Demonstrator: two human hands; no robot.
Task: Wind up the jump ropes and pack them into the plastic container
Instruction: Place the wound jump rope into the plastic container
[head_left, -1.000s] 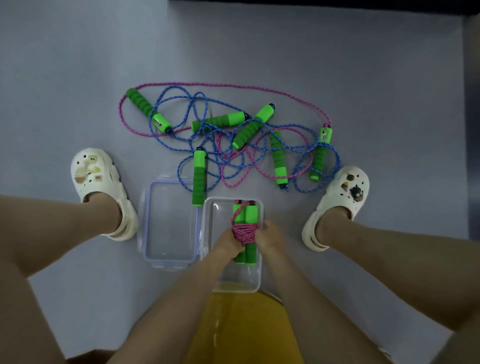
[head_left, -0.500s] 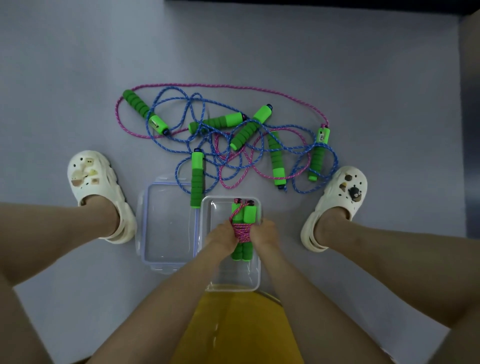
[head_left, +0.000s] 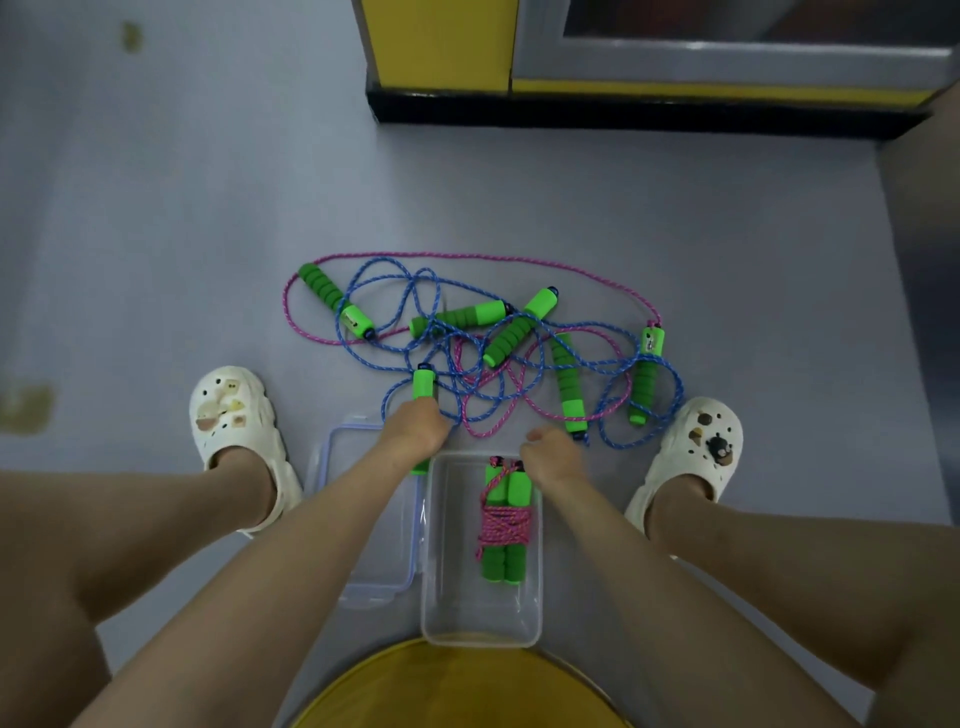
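Note:
A wound pink jump rope bundle (head_left: 504, 525) with two green handles lies inside the clear plastic container (head_left: 441, 613) on the floor between my feet. My left hand (head_left: 415, 434) grips a green handle (head_left: 423, 382) of a blue rope at the near edge of the tangle. My right hand (head_left: 553, 457) hovers over the container's far right corner, fingers loosely curled, holding nothing. Ahead lies a tangle of blue and pink ropes (head_left: 483, 358) with several green foam handles.
The container's clear lid (head_left: 363, 582) lies flat left of it, under my left forearm. My white clogs (head_left: 231, 415) (head_left: 696, 447) flank the ropes. A yellow stool edge (head_left: 457, 686) shows below. A yellow and black cabinet base (head_left: 623, 104) stands at the back.
Both hands let go of the wound pink bundle, which now lies in the container. My left hand moved forward and took a green handle; the right hand lifted away. The view tilted up.

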